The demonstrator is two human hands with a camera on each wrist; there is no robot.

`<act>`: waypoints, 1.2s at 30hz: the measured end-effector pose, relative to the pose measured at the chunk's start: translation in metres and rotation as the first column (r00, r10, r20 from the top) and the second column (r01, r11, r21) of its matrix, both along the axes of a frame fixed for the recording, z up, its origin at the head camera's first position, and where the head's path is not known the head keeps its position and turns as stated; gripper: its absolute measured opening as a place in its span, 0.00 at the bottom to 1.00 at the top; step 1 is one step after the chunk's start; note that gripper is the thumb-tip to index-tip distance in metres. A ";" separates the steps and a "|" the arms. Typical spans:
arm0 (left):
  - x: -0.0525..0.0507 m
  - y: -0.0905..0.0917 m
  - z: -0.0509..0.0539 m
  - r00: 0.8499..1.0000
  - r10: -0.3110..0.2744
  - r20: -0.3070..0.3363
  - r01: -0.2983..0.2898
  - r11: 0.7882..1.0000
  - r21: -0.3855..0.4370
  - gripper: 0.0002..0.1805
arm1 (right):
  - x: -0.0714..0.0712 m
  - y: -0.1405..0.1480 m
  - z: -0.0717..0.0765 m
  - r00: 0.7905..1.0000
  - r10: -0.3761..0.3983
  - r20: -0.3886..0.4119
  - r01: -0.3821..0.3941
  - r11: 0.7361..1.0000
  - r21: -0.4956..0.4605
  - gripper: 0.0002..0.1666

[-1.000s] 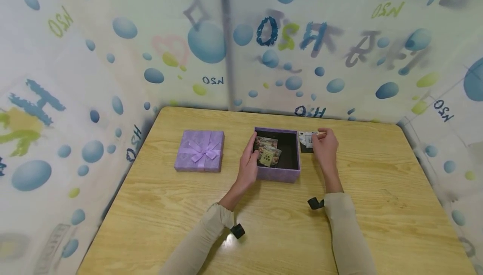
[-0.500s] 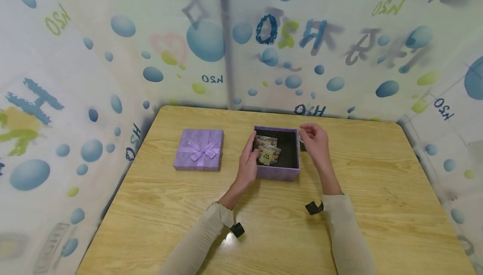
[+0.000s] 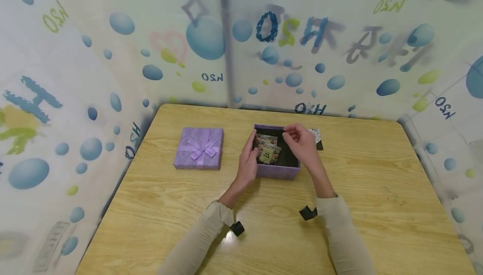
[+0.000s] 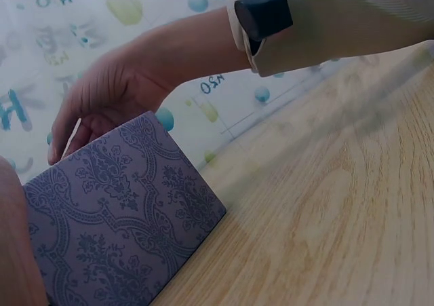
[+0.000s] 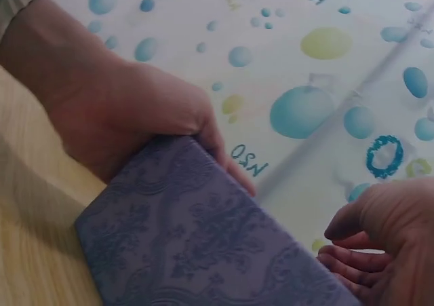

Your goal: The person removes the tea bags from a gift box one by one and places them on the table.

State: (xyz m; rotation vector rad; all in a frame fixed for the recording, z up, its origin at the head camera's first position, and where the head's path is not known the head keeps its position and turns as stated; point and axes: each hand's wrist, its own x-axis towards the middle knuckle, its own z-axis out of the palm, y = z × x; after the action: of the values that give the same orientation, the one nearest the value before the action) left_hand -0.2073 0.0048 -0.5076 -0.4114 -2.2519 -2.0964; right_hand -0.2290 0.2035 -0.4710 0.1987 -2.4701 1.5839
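A purple patterned gift box stands without its lid on the table, black inside. My left hand grips its left wall, thumb at the rim and fingers along the outside. Several small printed cards lie overlapping in the box's left part. Over the right part of the box is my right hand, its thumb and fingers pinching a thin flat piece, card-like. Only a white edge of this card shows in the left wrist view. Right of the box lie more cards, white and black, partly hidden by the right hand.
The purple box lid with a ribbon bow lies on the left of the wooden table. Behind the table's far edge stands a wall printed with blue and green bubbles.
From the cards right of the box, my right hand has moved left over the box's right part, carrying the thin card. The left hand keeps its hold on the box.
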 end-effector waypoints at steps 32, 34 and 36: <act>-0.011 0.001 -0.026 1.000 0.019 0.005 -0.019 1.000 0.004 0.32 | -0.013 -0.055 -0.008 0.927 -0.120 0.356 -0.232 0.564 0.793 0.38; -0.011 0.001 -0.025 1.000 0.012 0.010 -0.011 1.000 -0.005 0.32 | -0.013 -0.056 -0.009 0.915 -0.133 0.381 -0.243 0.571 0.784 0.38; -0.010 0.001 -0.022 1.000 0.002 0.013 -0.002 1.000 -0.010 0.32 | -0.014 -0.056 -0.009 0.912 -0.137 0.386 -0.247 0.568 0.785 0.39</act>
State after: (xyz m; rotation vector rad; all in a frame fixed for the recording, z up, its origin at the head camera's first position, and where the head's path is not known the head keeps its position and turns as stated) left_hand -0.2177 0.0059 -0.5297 -0.3966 -2.2695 -2.0941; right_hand -0.2430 0.1478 -0.4801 0.0689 -3.3979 0.3132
